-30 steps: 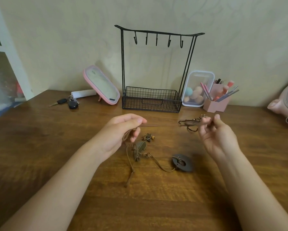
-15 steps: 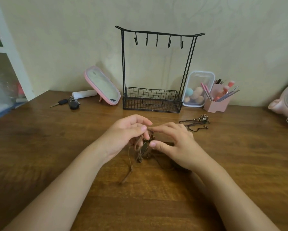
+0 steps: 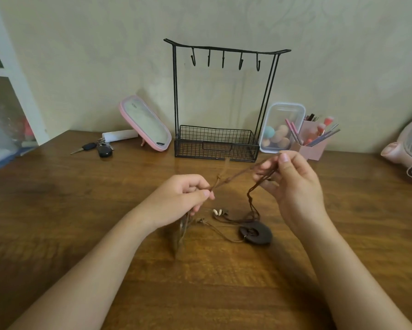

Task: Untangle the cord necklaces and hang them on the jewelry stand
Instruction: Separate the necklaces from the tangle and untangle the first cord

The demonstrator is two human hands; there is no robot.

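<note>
Brown cord (image 3: 242,173) is stretching between left hand (image 3: 181,201) and right hand (image 3: 295,186), your fingers (image 3: 283,160) pinching it.
You're untangling; knot (image 3: 227,180) likely wants loosening next.

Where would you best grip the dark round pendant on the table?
Pinch the dark round pendant across its rim from above, at the near-right edge. It lies flat on the table, and the cords leave its centre hole toward the left and far side, so that edge looks free.
</note>
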